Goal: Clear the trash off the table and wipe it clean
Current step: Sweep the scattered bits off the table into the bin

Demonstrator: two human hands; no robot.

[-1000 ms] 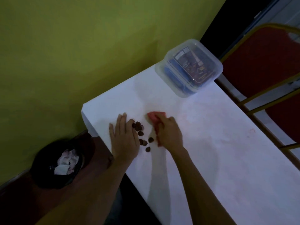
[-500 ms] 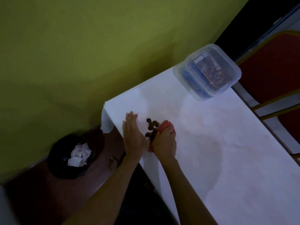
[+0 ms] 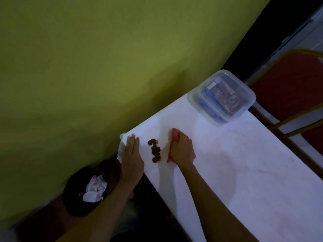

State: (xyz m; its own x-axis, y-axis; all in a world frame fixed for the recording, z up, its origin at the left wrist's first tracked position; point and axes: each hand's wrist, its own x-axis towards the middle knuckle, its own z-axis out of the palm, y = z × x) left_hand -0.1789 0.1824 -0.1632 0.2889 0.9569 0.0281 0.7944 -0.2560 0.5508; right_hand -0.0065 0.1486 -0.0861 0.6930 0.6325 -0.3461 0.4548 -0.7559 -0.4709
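Left hand lies flat, fingers straight, at the tabletop edge. Right hand grips a red cloth. Dark scraps sit between them.

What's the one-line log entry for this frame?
phase: clearing trash | left hand: flat at table edge | right hand: grips red cloth | dark bits: clustered between hands | bin: on floor

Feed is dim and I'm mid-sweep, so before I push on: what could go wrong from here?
1. The dark bits lie in a loose row between the flat left hand and the pink cloth gripped by the right hand; a fast sweep could scatter some past the left hand.
2. The black bin stands on the floor out from the table edge, seemingly not right under it, so bits pushed off may land on the floor.
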